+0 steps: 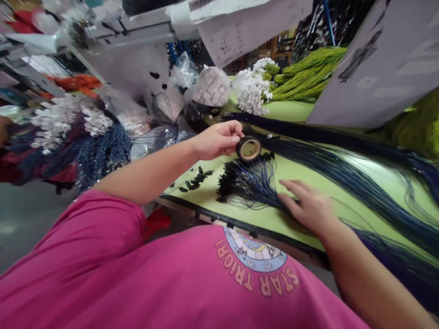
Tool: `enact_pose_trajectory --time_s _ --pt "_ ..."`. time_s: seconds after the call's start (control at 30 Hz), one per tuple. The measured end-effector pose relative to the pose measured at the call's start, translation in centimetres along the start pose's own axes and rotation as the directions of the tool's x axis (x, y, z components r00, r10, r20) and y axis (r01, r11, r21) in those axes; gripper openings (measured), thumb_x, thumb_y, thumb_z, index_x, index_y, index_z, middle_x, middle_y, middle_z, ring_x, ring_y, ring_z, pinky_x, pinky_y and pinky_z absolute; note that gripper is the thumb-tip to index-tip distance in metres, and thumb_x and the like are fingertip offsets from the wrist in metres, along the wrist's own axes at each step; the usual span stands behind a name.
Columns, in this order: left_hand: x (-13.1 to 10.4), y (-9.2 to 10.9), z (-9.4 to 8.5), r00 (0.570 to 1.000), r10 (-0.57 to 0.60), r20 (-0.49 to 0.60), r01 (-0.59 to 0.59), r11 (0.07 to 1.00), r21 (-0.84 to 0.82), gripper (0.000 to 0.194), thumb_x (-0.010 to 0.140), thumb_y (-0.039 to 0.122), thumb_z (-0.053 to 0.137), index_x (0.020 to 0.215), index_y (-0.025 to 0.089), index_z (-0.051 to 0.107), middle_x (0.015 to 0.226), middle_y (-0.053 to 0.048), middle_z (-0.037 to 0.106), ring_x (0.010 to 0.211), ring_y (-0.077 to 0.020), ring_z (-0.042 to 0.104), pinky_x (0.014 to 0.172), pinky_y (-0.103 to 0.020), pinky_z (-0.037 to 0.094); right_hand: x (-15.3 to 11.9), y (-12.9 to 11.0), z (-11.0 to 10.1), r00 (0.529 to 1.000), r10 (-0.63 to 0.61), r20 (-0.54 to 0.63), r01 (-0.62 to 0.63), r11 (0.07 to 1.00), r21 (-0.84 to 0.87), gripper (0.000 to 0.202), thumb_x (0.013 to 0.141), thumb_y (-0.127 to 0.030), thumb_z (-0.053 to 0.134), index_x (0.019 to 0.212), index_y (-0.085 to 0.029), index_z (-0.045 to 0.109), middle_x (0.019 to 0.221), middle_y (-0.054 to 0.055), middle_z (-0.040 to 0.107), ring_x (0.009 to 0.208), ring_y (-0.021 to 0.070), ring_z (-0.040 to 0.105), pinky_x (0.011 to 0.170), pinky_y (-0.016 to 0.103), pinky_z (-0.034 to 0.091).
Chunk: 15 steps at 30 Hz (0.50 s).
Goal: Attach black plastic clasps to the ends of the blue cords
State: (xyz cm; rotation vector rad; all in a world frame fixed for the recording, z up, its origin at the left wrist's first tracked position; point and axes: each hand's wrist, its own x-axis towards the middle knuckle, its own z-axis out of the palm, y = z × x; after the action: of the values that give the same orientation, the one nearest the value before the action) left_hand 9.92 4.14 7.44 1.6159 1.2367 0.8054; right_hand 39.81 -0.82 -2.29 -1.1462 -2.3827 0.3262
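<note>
My left hand (219, 140) pinches the edge of a roll of black tape (249, 149), held above the table. Beneath the roll, a bundle of thin dark blue cords (257, 180) fans out, with small black end pieces (229, 176) clustered at its tips. My right hand (308, 205) rests over the gathered part of this bundle, fingers stretched out and apart. Several loose black pieces (195, 179) lie on the table left of the bundle.
Long dark cords (322, 160) run across the green table (291, 173). Behind stand white tags (254, 87) on green cords (308, 73) and plastic bags (211, 87). More tagged blue and red bundles (103, 151) hang at left. A pale board (380, 77) leans at right.
</note>
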Motion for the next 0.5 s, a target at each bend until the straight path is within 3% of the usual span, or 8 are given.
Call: enact_pose_trajectory --time_s 0.07,0.13,0.23,0.3,0.37,0.43,0.5 --pt "-2.1 0.8 2.8 0.998 0.007 0.062 -0.001 0.995 -0.099 0.044 0.077 0.059 0.063 0.09 0.021 0.044 0.079 -0.001 0.059 0.053 -0.0066 0.044 0.05 -0.025 0.034 0.0 -0.7 -1.0 0.991 0.093 -0.097 -0.064 0.961 0.271 0.03 0.092 -0.035 0.051 0.113 -0.02 0.066 0.107 0.008 0.069 0.079 0.0163 0.067 0.07 0.029 0.051" --pt "-3.2 1.0 5.2 0.99 -0.006 0.142 0.034 0.98 -0.198 0.044 0.077 0.058 0.064 0.087 0.021 0.042 0.077 -0.001 0.059 0.052 -0.0063 0.044 0.049 -0.025 0.034 -0.1 -1.5 -2.0 0.98 0.172 -0.095 -0.108 0.875 0.472 0.032 0.089 -0.036 0.057 0.116 -0.021 0.063 0.113 0.007 0.066 0.074 0.014 0.065 0.069 0.029 0.051" --pt "-3.6 0.8 8.3 0.959 0.025 0.281 0.064 0.951 -0.303 0.041 0.075 0.049 0.069 0.083 0.021 0.04 0.078 -0.001 0.059 0.055 -0.0063 0.047 0.049 -0.024 0.035 -0.3 -2.7 -3.1 0.97 0.228 0.088 -0.213 0.613 0.761 0.036 0.088 -0.047 0.058 0.11 -0.02 0.064 0.086 0.004 0.067 0.062 0.0118 0.058 0.056 0.026 0.047" --pt "-3.6 0.7 9.8 0.933 0.06 0.355 0.055 0.95 -0.306 0.037 0.076 0.04 0.07 0.082 0.02 0.039 0.079 -0.001 0.06 0.056 -0.0064 0.049 0.049 -0.023 0.036 -0.7 -3.3 -3.3 0.941 0.227 0.252 -0.327 0.403 0.855 0.039 0.083 -0.054 0.062 0.096 -0.017 0.065 0.068 0.001 0.06 0.051 0.0093 0.049 0.046 0.022 0.039" --pt "-3.7 0.6 10.7 0.914 0.083 0.397 0.028 0.964 -0.266 0.028 0.078 0.032 0.066 0.083 0.02 0.041 0.08 -0.001 0.061 0.058 -0.0066 0.05 0.051 -0.023 0.038 -1.5 -3.6 -3.1 0.916 0.211 0.341 -0.388 0.255 0.886 0.041 0.073 -0.054 0.073 0.084 -0.016 0.062 0.064 -0.001 0.056 0.049 0.0073 0.044 0.043 0.02 0.032" --pt "-4.0 0.5 11.0 0.922 0.114 0.371 -0.033 0.976 -0.217 0.019 0.08 0.025 0.062 0.088 0.019 0.045 0.085 -0.003 0.063 0.062 -0.0073 0.053 0.055 -0.024 0.042 -2.4 -3.8 -2.6 0.922 0.204 0.328 -0.367 0.202 0.908 0.04 0.068 -0.049 0.079 0.081 -0.016 0.06 0.066 -0.002 0.057 0.05 0.007 0.045 0.044 0.02 0.033" --pt "-4.5 0.3 11.1 0.952 0.149 0.267 -0.108 0.981 -0.159 0.017 0.081 0.02 0.059 0.094 0.018 0.049 0.093 -0.005 0.064 0.07 -0.0085 0.057 0.061 -0.025 0.046 -3.4 -3.8 -1.8 0.948 0.238 0.209 -0.265 0.23 0.936 0.037 0.069 -0.046 0.079 0.081 -0.017 0.059 0.073 -0.001 0.059 0.055 0.0082 0.049 0.049 0.022 0.039"
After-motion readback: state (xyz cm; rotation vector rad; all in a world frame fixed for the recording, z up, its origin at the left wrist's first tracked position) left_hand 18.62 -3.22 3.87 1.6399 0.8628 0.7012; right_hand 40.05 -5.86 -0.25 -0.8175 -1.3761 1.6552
